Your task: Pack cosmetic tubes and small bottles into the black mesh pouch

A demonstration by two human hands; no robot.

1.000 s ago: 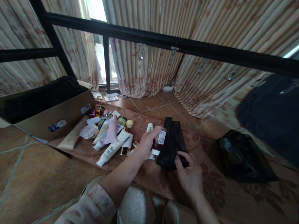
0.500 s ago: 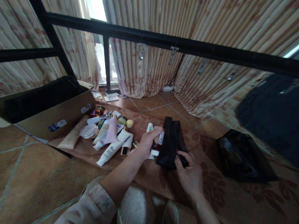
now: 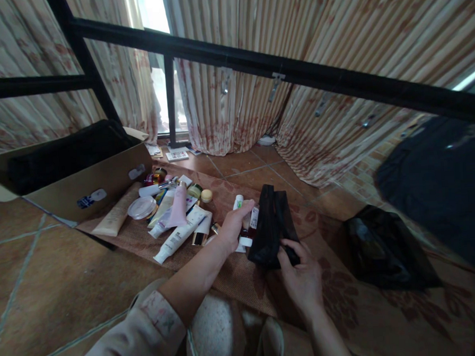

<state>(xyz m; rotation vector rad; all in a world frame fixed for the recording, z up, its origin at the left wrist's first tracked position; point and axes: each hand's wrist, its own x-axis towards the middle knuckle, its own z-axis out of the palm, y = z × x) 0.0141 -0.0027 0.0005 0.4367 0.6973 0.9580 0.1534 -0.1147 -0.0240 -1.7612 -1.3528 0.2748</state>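
Note:
In the head view my left hand (image 3: 234, 226) is closed around a small bottle (image 3: 254, 218) with a white label. Below its palm shows a dark red bottle with a white cap (image 3: 246, 242), and a white tube (image 3: 238, 201) lies behind the fingers. Whether the hand grips more than one piece I cannot tell. Just right of it stands a black mesh pouch (image 3: 268, 219) with its top parted. My right hand (image 3: 300, 273) pinches the near right edge of this pouch between thumb and fingers.
Cosmetic tubes and jars (image 3: 179, 215) are heaped on the brown patterned cloth (image 3: 235, 284) to the left. Beyond them is a cardboard box (image 3: 87, 194) holding a black bag. Another black pouch (image 3: 388, 250) lies right. A dark metal rail (image 3: 231, 53) crosses ahead, before curtains.
My left hand and the labelled bottle have shifted very slightly to the left. My right hand keeps its hold on the pouch.

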